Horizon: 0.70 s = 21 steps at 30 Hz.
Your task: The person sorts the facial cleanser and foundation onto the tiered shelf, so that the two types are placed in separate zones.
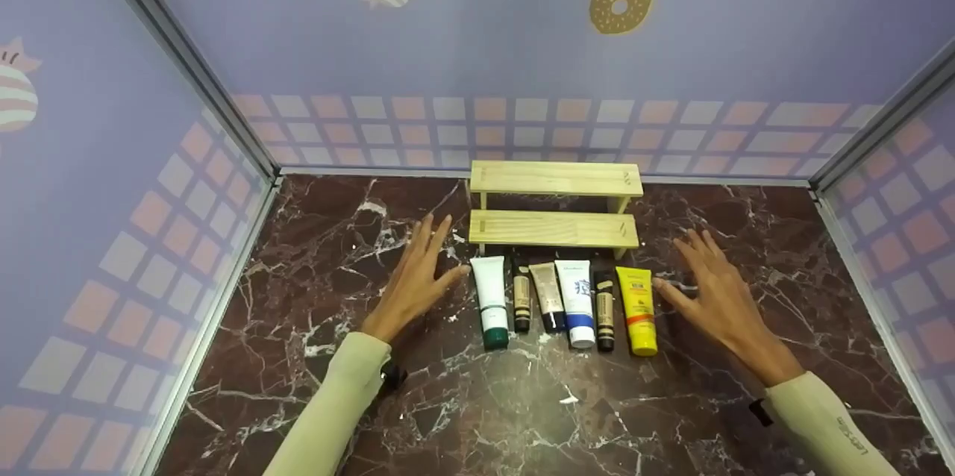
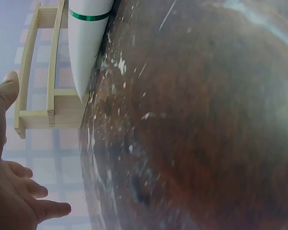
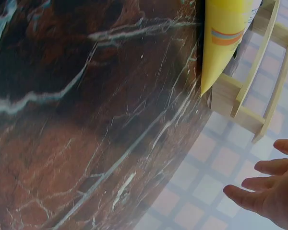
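Six-odd tubes would be several: in the head view a row of them lies on the dark marbled table. At its left end is a white tube with a green cap [image 1: 490, 301], and my left hand [image 1: 416, 278] hovers or rests beside it, fingers spread, holding nothing. A yellow tube [image 1: 638, 310] ends the row on the right. Beside it my right hand [image 1: 716, 297] has its fingers extended, also holding nothing. Between them lie two slim beige-and-black tubes [image 1: 522, 301], a small beige tube [image 1: 548, 295] and a white tube with a blue band [image 1: 577, 303].
Behind the row stands a two-step wooden rack [image 1: 552, 228], close to the back wall [image 1: 492, 51]. Side walls [image 1: 82, 237] bound the marbled table [image 1: 507, 416] on the left and right.
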Motion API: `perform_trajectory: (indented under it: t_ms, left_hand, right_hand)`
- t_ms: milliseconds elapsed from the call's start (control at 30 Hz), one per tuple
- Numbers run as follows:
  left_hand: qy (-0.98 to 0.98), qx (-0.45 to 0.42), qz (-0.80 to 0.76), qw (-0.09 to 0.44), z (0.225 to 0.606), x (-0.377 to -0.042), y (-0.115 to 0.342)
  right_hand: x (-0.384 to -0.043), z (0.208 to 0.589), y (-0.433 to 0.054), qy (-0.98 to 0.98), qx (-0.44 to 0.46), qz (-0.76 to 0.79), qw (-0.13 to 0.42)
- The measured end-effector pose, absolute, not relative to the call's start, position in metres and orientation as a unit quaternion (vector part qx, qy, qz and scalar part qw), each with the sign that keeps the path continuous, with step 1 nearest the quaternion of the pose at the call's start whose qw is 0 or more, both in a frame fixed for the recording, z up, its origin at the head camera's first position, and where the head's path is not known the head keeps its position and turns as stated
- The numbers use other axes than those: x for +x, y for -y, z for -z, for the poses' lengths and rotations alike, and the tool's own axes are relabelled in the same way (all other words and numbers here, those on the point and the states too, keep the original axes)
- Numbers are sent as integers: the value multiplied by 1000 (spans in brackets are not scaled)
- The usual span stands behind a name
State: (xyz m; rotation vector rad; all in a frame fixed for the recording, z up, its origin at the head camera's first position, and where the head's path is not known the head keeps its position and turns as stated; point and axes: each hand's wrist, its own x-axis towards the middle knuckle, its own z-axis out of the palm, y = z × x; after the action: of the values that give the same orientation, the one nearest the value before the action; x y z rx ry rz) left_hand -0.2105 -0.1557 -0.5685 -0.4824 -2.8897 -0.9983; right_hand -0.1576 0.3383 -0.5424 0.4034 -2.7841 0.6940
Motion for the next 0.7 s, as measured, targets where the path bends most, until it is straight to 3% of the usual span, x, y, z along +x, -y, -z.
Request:
perform_trajectory:
  t_ms: [167,400,700]
  left_hand:
    - [915,-146,376,20,574,-214,150]
    - [876,-129,462,56,587,-222,139]
    - [836,-106,531,85,598,-232,130]
  right_hand:
    - [-158,545,-332,945,143,-258,141]
    - [-154,552,-324,937,141,-280,154]
    - [-151,561,-319,939,118,-306,104]
